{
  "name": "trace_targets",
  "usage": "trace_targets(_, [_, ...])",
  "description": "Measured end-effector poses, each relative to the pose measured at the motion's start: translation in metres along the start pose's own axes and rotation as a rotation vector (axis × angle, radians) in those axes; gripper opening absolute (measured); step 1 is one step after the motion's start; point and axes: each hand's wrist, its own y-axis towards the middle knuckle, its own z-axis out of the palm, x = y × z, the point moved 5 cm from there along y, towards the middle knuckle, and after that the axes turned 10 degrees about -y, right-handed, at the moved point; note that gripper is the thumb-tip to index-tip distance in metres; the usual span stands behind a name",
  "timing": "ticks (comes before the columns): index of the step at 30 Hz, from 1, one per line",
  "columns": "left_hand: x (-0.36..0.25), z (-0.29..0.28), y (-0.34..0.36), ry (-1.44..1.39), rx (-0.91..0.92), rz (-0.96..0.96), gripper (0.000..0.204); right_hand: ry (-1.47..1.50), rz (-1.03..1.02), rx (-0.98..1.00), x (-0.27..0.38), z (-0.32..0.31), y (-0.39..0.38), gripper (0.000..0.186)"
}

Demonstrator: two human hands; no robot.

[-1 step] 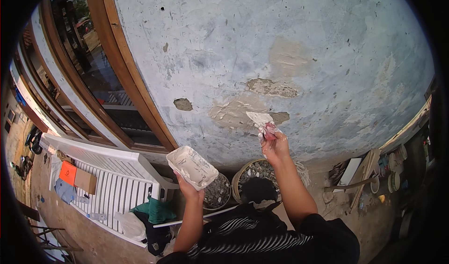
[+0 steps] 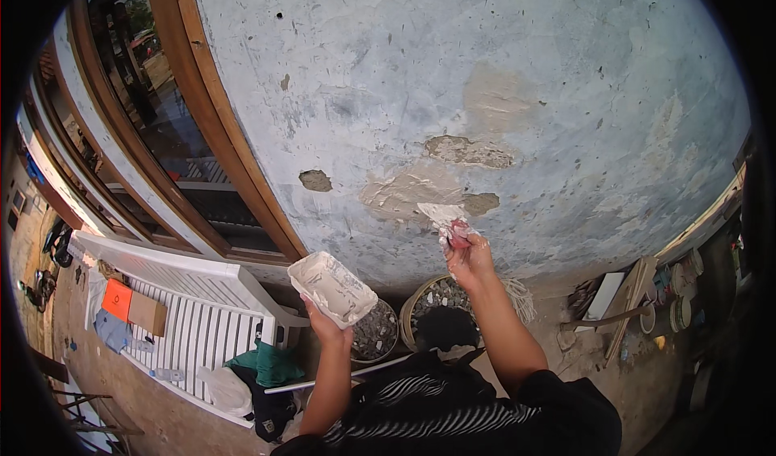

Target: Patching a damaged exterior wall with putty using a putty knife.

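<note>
My left hand [image 2: 326,323] grips a white rectangular tub [image 2: 331,289] by its side; pale filler coats its inside. In my right hand [image 2: 469,259] is a putty knife [image 2: 457,233] with a reddish handle, its blade loaded or smeared with cream filler. The blade lies at the lower edge of a wet beige filler patch [image 2: 408,191] on the worn pale-blue wall [image 2: 364,68]; whether it touches is hard to tell. Beside the patch is a bare grey chip [image 2: 482,204]. Above it shows a longer rough hole [image 2: 470,152], and another chip [image 2: 316,181] sits to the left.
Wood-framed windows [image 2: 212,116] border the wall on the left. Below them stands a white slatted bench [image 2: 186,310] with an orange box [image 2: 117,299], a cardboard box [image 2: 148,314] and cloths. Pots of gravel [image 2: 377,331] stand at the wall's foot. Boards [image 2: 632,302] lean at the right.
My right hand and the putty knife have shifted slightly down and left, along the lower edge of the filler patch. My left hand and the tub have stayed put.
</note>
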Motion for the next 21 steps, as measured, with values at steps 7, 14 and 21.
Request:
trace_targets(7, [0.013,0.018,-0.007,0.020,0.034,-0.050,0.061,-0.215,0.125,-0.249,-0.060,-0.070,0.080,0.017])
trace_targets(14, [0.011,0.015,-0.006,-0.012,0.057,-0.050,0.060,-0.167,0.002,-0.194,-0.015,-0.029,0.078,0.019])
trace_targets(21, [0.017,0.006,-0.005,0.026,0.030,-0.029,0.060,-0.400,-0.006,0.046,0.025,0.004,0.007,0.030])
